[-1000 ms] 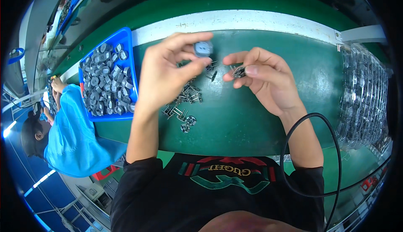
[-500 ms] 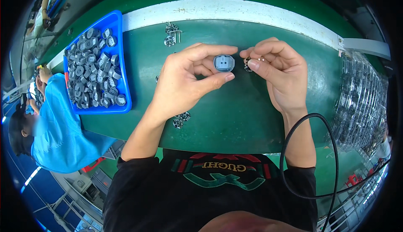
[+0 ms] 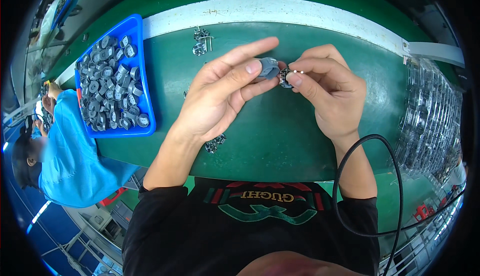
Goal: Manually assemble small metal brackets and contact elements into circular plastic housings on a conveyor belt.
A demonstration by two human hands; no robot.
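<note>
Both hands pinch small parts near one o'clock of the view's middle. The left hand grips a grey housing between thumb and fingers, its index finger stretched toward two o'clock; the right hand, fingers curled, pinches a circuit board just off the housing's four o'clock side. Half a second ago the housing's two-holed face looked upward; now its hollow side turns toward three o'clock, nearer the board.

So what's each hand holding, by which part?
Left hand: grey cap, by its outer wall. Right hand: small circuit board, pinched at its right side.
</note>
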